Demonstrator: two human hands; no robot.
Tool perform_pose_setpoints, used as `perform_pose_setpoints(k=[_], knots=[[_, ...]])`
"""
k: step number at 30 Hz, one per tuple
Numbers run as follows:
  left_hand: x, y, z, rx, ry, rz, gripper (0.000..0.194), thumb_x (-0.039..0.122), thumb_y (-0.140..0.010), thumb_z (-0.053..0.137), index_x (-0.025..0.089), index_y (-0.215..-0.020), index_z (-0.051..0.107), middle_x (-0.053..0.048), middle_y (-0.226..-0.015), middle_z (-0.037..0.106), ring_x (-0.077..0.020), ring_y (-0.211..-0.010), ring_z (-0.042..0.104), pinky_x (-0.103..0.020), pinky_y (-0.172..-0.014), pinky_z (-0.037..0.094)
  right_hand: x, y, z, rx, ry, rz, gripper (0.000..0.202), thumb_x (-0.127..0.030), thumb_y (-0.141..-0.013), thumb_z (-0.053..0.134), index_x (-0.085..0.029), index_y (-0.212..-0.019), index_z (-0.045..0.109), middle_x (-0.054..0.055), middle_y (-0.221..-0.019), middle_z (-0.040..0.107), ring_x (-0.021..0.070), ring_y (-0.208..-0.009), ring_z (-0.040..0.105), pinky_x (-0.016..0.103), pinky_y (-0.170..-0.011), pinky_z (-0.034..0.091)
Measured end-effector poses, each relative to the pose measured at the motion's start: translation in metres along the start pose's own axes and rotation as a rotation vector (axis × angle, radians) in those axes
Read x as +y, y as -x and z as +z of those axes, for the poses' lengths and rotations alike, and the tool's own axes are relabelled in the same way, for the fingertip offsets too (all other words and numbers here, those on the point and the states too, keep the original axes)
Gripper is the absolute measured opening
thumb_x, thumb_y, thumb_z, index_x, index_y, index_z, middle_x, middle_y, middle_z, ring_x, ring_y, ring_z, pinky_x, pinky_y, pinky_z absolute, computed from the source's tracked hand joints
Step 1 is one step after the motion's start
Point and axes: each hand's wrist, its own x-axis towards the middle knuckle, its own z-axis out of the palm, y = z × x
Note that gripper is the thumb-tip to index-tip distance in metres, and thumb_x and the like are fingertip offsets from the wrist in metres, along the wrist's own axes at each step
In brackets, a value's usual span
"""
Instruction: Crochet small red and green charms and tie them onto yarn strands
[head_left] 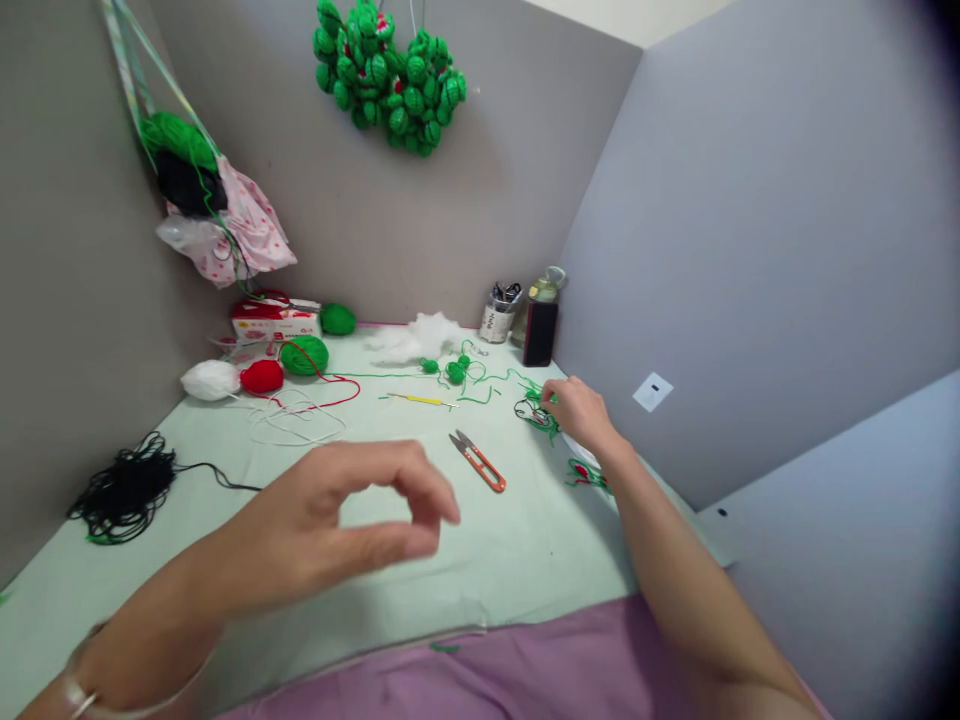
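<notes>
My left hand (315,525) hovers over the near part of the table, with its thumb and fingers loosely curved and nothing visible between them. To the far right, my right hand (581,410) reaches down with its fingers closed at a small heap of green yarn (536,410) mixed with some dark strands. A smaller red and green yarn piece (581,472) lies under my right forearm, partly hidden. Between the hands are orange-handled thread snips (480,462) with their blades apart. Behind them lies a yellow crochet hook (424,400).
Small green crocheted balls (455,372) and white stuffing (424,338) lie farther back. Red yarn (262,377), white yarn (211,381) and black yarn (131,485) sit left. A pen cup (496,318) and phone (541,335) stand at back right. A green crocheted cluster (397,85) hangs above.
</notes>
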Motion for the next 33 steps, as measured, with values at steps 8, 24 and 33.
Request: perform_pose_setpoints(k=[8,24,33], knots=[[0.028,-0.083,0.023,-0.091,0.161,-0.031,0.016,0.037,-0.085,0.064,0.023,-0.091,0.069,-0.003,-0.092,0.069,-0.0175,-0.084,0.06,-0.032,-0.079,0.048,0.015,-0.014,0.02,-0.04,-0.081,-0.119,0.015,-0.006,-0.071,0.061,-0.019,-0.064,0.06,0.003,-0.069,0.056,0.0184,-0.076,0.055,0.027,-0.064,0.034],[0.008,-0.156,0.029,0.086,0.336,0.041,0.049,0.033,-0.076,0.072,0.023,-0.122,0.059,-0.011,-0.124,0.059,-0.0178,-0.091,0.059,-0.033,-0.079,0.047,-0.105,-0.004,-0.074,-0.217,-1.291,-0.248,0.029,-0.035,-0.069,0.081,-0.019,-0.075,0.057,-0.003,-0.062,0.058,0.0095,-0.053,0.054,0.023,-0.05,0.044],[-0.021,-0.127,-0.013,-0.02,0.203,-0.054,0.035,0.052,-0.082,0.061,0.018,-0.08,0.068,-0.001,-0.074,0.056,-0.0126,-0.065,0.047,-0.028,-0.067,0.043,-0.088,-0.003,-0.077,-0.287,-1.559,-0.068,0.038,-0.034,-0.059,0.084,-0.021,-0.075,0.052,-0.005,-0.073,0.054,0.003,-0.048,0.037,0.017,-0.039,0.033]])
